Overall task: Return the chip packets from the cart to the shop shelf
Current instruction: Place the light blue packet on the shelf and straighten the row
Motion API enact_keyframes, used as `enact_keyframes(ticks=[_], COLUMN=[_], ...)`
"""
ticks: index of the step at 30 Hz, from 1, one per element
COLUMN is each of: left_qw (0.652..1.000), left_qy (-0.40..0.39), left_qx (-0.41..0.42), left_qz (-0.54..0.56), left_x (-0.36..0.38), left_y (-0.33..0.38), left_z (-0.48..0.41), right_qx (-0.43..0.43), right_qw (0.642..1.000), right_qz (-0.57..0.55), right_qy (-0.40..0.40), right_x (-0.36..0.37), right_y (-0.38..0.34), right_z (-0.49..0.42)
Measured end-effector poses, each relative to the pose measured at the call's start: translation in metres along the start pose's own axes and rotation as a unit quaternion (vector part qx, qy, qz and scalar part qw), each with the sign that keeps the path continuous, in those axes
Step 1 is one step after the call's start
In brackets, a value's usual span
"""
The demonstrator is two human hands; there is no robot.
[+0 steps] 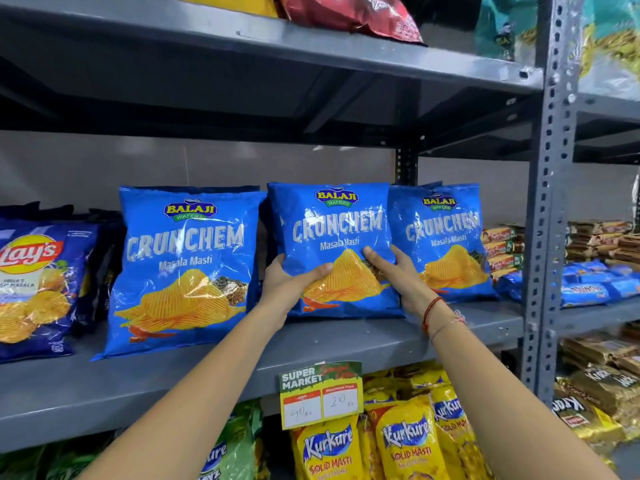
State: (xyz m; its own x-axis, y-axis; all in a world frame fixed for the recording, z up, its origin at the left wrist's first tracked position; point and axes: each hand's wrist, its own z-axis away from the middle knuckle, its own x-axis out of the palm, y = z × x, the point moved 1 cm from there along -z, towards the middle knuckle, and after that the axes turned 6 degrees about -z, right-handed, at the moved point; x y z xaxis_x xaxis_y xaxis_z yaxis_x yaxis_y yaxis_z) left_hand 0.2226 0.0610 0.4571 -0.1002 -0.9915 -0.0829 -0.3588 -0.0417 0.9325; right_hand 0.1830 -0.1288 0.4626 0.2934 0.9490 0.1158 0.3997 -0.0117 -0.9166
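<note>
While both hands are gripping the middle Crunchem packet by its lower corners, it is standing upright on the grey metal shelf. Left hand: thumb lying across the front, fingers hidden behind the bag. Right hand: thumb on the front, fingers wrapping the right edge; red thread bands are circling its wrist.

Count: three blue Crunchem packets in the front row. One left packet is sitting just beside the left hand, leaning back, apart from the held bag. One right packet is sitting behind the right hand, its left edge overlapped by the held bag. More blue edges are showing behind them; number not countable.

One Lay's packet is lying further left, cut off by the frame edge, with dark bags behind it hard to make out. Below the grip, one price tag is hanging from the shelf lip, handwriting only partly legible. Yellow Kurkure packets below are overlapping, at least three.

Packets: glossy, crinkled film, puffed pillow shape. Perforated steel upright is standing to the right.
</note>
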Motion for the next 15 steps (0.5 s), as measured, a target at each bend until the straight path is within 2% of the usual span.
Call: enact_keyframes(ticks=[9, 15], left_qw=[0.995, 0.991], left_qy=[0.071, 0.066], left_qx=[-0.005, -0.018], left_qz=[-0.068, -0.113], left_x=[0.005, 0.008], left_y=[-0.013, -0.011], left_z=[0.002, 0.015], right_qx=[-0.061, -0.104], right_qw=[0.997, 0.988], right_qz=[0.023, 0.068], right_qy=[0.037, 0.095], right_x=[0.006, 0.004], right_y=[0.015, 0.019], right_z=[-0.021, -0.016])
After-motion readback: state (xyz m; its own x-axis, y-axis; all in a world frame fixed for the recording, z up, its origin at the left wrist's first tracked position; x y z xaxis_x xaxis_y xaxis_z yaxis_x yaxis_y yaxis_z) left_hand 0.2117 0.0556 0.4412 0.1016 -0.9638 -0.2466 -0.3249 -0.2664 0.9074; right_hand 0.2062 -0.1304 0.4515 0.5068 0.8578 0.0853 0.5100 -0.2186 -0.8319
